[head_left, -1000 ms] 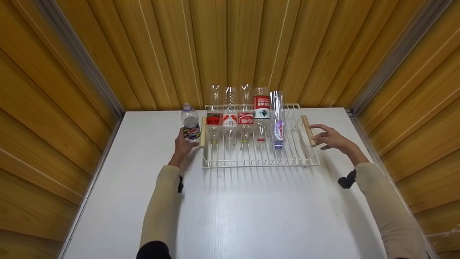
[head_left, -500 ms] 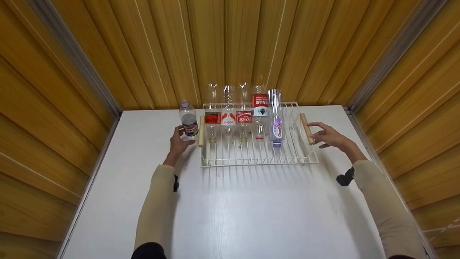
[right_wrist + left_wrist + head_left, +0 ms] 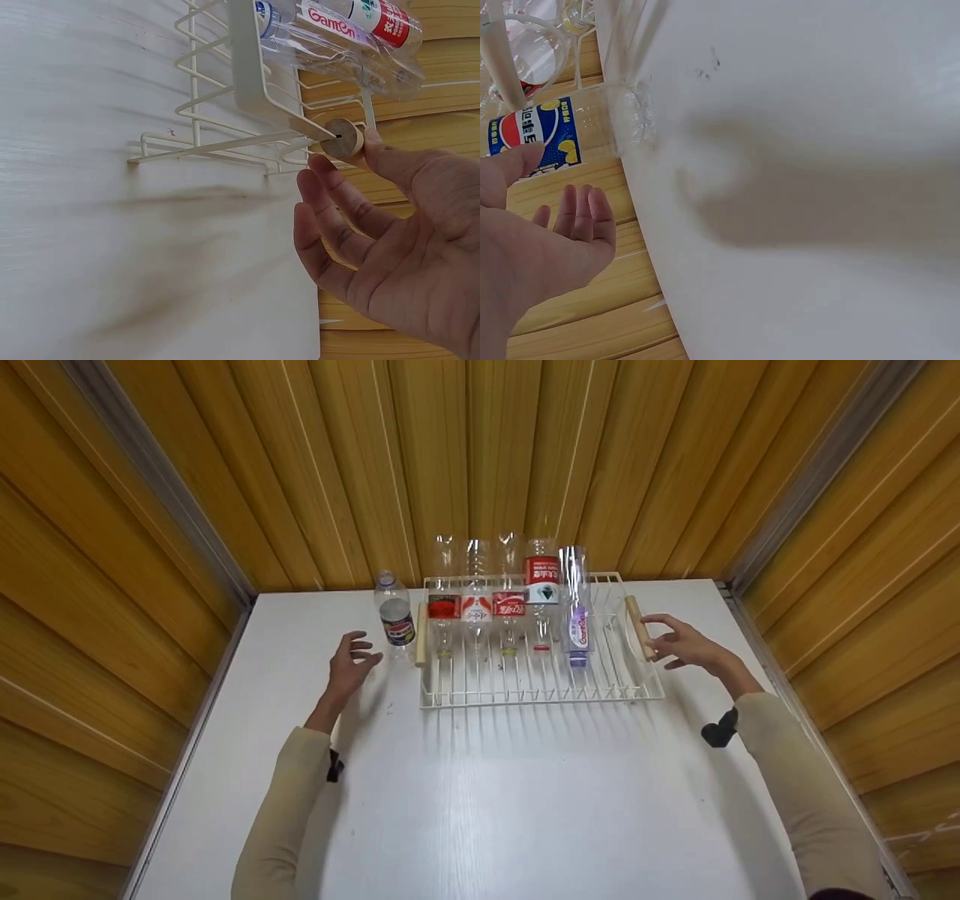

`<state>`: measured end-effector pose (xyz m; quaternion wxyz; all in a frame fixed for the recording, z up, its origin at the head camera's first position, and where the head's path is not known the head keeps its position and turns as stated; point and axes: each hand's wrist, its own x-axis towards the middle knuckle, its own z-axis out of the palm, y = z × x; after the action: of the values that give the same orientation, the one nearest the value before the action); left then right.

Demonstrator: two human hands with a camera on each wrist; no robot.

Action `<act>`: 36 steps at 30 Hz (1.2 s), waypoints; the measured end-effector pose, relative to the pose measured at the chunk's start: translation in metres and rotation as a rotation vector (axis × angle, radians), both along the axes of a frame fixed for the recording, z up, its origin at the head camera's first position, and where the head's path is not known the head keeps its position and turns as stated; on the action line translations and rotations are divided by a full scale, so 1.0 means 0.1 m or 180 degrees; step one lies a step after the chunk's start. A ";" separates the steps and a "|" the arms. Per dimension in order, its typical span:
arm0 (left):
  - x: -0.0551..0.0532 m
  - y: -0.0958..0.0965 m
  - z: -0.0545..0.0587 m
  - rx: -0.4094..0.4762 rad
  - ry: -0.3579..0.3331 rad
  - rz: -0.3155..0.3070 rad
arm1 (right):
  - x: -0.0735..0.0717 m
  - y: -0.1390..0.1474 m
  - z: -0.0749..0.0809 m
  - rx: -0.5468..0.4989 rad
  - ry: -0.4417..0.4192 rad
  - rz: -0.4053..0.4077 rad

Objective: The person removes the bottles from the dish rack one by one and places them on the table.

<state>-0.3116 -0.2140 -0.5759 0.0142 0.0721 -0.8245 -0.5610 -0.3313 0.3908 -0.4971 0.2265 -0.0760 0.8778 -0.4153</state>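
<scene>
My left hand (image 3: 349, 667) hovers just left of a clear plastic bottle (image 3: 396, 622), its fingers loosely bent and holding nothing. The bottle stands upright on the table with its blue Pepsi-style label (image 3: 544, 135) showing. Beside it is the white wire rack (image 3: 540, 703), fitted with a wooden handle at each end. My right hand (image 3: 694, 649) pinches the right wooden handle (image 3: 343, 139) between thumb and forefinger, the other fingers bent below it. Several clear bottles lean neck-down in the rack, among them a purple-capped Ganten bottle (image 3: 577, 626) nearest the right hand.
The white table (image 3: 510, 810) runs up to a yellow wood-plank wall (image 3: 435, 450) behind the rack. Similar plank walls close in both sides. The left wooden handle (image 3: 421, 635) sits close to the standing bottle.
My left hand has let go of the Pepsi-labelled bottle and drawn back to the left and toward me. The bottle stays upright beside the rack. The right hand keeps its place on the handle.
</scene>
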 end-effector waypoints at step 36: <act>0.33 0.39 0.26 -0.0050 -0.0293 -0.1694 | -0.03 -0.05 0.14 0.0150 0.0089 0.0091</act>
<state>-0.2787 -0.1747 -0.5494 -0.1707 -0.1218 -0.8186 -0.5347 -0.3340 0.3856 -0.4828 0.2219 -0.0889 0.8892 -0.3900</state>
